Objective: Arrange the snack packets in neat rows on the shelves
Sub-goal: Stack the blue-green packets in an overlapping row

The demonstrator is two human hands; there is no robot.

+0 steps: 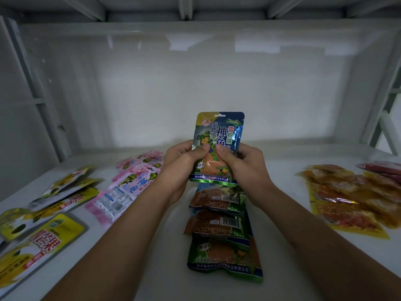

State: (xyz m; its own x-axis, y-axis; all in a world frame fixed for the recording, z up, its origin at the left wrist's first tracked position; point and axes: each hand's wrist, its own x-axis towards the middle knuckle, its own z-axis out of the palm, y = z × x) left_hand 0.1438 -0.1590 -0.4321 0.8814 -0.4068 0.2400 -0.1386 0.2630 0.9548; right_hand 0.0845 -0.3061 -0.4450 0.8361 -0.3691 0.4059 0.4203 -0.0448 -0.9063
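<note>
Snack packets lie in loose groups across the white shelf (152,246), and one blue-green packet (219,135) is held upright above its middle, printed face toward the camera. Taking that held packet as the landmark: far to its left sit the yellow packets (43,235), overlapping and skewed at the shelf's front corner. Nearer on its left, the pink packets (128,187) run back in a ragged overlapping line, one showing its barcode side. The left hand (182,164) grips the held packet's lower left edge, thumb pressed on the front and fingers curled behind it. The right hand (243,164) has the same grip on the lower right edge, thumb on the front, fingers wrapped around the back; the two thumbs nearly meet on the packet's face. Directly below and in front of the held packet, a column of green-and-orange packets (223,242) lies flat, each overlapping the next, toward the shelf's front. Far to the right lie the orange-yellow packets (351,203) in a heap, with red packets (384,168) just behind them.
</note>
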